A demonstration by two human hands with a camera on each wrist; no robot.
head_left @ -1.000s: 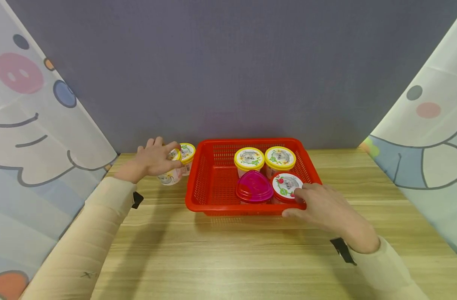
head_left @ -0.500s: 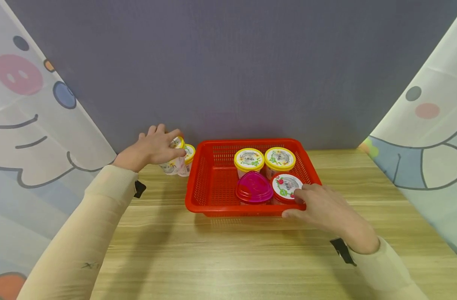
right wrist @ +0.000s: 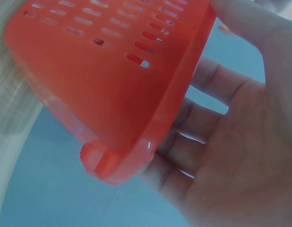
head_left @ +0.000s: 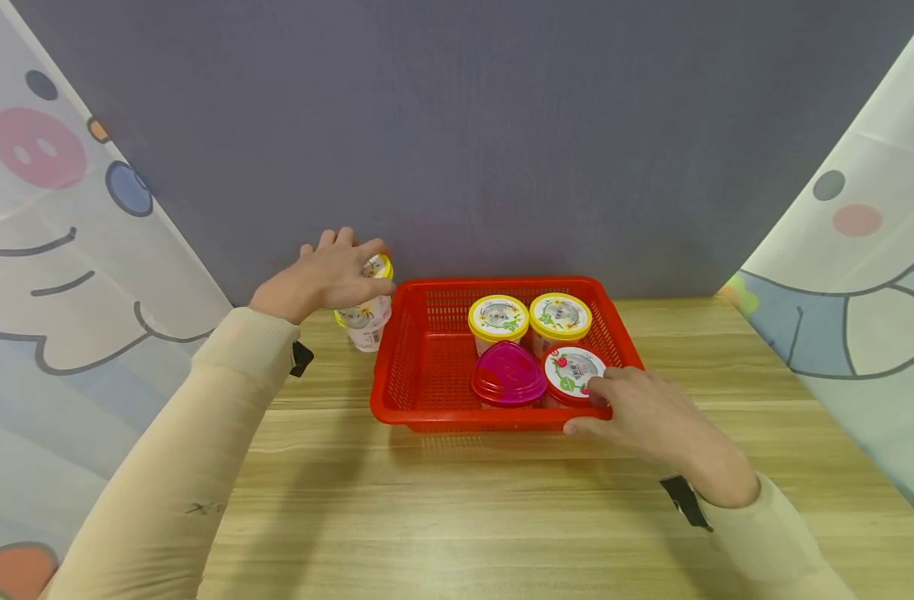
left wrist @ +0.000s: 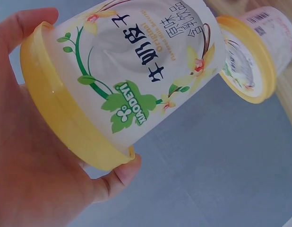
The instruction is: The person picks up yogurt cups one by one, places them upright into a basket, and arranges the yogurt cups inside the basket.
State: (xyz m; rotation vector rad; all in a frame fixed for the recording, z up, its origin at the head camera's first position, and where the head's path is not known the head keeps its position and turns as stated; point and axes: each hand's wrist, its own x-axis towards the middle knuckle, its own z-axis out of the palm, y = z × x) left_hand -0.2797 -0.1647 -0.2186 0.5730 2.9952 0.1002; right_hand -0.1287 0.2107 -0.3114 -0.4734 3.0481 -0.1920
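On the left, my left hand (head_left: 325, 271) grips a white tub (left wrist: 136, 71) by its yellow lid, thumb and fingers on opposite sides of the rim. The tub is in the air above a second yellow-lidded tub (head_left: 367, 339), which stands on the table left of the red basket (head_left: 457, 418). My right hand (head_left: 647, 417) holds that basket by its front right corner, around the rim. Inside the basket are two yellow-lidded tubs (head_left: 499, 318) at the back, a magenta-lidded heart-like container (head_left: 509, 373) and a red-lidded tub (head_left: 574, 372) in front.
A grey panel (head_left: 457, 150) stands directly behind the basket. Printed cartoon sheets flank both sides. Wood-grain table (head_left: 457, 517) extends in front of the basket. Inside the basket, the left part shows bare red floor (head_left: 445, 367).
My left hand has raised the tub and carried it right toward the basket, passing over the standing tub. The right hand and the basket have stayed in place.
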